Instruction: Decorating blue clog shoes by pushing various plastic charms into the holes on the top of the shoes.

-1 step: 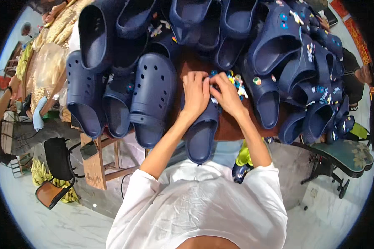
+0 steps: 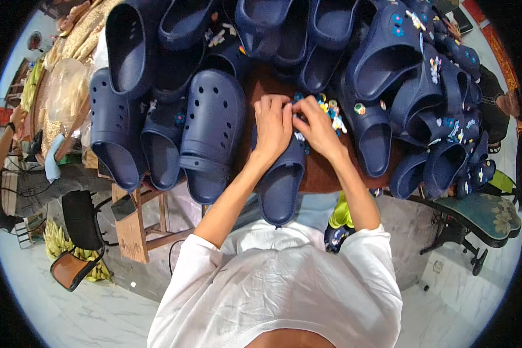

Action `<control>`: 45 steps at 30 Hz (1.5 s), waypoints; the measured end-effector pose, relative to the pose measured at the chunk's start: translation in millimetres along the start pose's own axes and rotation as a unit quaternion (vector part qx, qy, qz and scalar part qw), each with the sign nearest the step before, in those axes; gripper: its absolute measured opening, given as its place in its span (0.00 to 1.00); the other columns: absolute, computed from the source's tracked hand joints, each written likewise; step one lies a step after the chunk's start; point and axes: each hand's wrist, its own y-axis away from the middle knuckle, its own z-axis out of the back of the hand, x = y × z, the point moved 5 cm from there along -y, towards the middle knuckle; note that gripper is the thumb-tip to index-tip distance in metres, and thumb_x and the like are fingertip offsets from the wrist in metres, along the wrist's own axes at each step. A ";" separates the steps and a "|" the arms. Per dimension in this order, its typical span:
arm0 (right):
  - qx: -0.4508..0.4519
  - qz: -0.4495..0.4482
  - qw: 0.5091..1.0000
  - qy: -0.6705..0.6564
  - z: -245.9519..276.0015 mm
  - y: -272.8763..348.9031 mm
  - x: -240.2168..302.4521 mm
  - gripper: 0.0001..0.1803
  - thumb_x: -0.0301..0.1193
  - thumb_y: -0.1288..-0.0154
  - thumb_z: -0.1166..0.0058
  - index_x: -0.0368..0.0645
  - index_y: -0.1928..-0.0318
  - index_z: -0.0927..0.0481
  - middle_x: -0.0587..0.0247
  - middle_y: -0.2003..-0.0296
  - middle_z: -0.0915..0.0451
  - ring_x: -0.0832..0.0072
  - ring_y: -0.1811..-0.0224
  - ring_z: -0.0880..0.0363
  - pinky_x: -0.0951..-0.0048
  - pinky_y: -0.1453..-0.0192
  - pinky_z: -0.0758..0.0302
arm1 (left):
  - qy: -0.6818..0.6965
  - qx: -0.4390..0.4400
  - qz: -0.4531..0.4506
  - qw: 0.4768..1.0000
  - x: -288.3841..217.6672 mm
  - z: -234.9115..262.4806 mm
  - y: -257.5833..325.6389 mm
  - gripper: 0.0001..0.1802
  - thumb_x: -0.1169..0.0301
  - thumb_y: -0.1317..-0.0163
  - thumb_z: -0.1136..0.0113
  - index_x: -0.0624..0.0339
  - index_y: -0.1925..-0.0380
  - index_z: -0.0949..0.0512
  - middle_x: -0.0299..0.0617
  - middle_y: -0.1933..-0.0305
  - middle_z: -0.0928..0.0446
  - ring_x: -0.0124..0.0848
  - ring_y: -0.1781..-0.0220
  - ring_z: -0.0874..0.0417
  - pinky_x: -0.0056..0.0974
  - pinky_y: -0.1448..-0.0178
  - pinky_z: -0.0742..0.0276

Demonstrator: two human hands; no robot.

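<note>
A navy clog (image 2: 280, 191) lies in front of me, its heel end toward my body. My left hand (image 2: 274, 124) is closed over the toe part of this clog, fingers bent forward. Close against it, my right hand (image 2: 317, 127) has its thumb and fingers pinched together above the same toe; whatever is between them is hidden. White and blue charms (image 2: 299, 137) show on the clog between the two hands. A small heap of colourful shoe charms (image 2: 334, 116) lies just beyond my right hand on the brown tabletop (image 2: 322, 174).
Plain navy clogs (image 2: 213, 116) crowd the left and far side. Clogs bearing charms (image 2: 383, 64) are piled at the right. A wooden stool (image 2: 130, 226) and a black chair (image 2: 81, 220) stand at lower left, a green padded seat (image 2: 475, 214) at right. Another person's arm (image 2: 6, 136) shows far left.
</note>
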 end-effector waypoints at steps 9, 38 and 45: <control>-0.062 0.026 0.994 0.090 -8.4 11.8 15.8 0.10 0.25 0.40 0.39 0.39 0.58 0.23 0.51 0.62 0.26 0.53 0.58 0.23 0.56 0.56 0.25 | -0.051 0.014 0.017 0.998 -11.0 13.1 8.0 0.09 0.71 0.36 0.43 0.64 0.61 0.20 0.51 0.58 0.24 0.50 0.53 0.28 0.49 0.46 0.33; 0.076 -0.201 0.976 0.023 1.4 33.8 -11.3 0.33 0.56 0.44 0.32 0.35 0.60 0.24 0.54 0.71 0.20 0.66 0.71 0.20 0.65 0.64 0.24 | -0.032 0.038 0.061 0.997 13.9 1.3 7.5 0.13 0.62 0.41 0.35 0.54 0.58 0.19 0.48 0.54 0.26 0.47 0.50 0.30 0.50 0.45 0.34; 0.140 -0.220 0.964 -0.053 -7.2 41.8 -13.1 0.35 0.59 0.43 0.34 0.36 0.62 0.29 0.64 0.77 0.25 0.78 0.74 0.27 0.73 0.70 0.29 | -0.029 0.033 0.059 0.997 12.5 3.1 9.0 0.11 0.64 0.38 0.36 0.53 0.58 0.20 0.47 0.55 0.26 0.48 0.50 0.30 0.50 0.46 0.34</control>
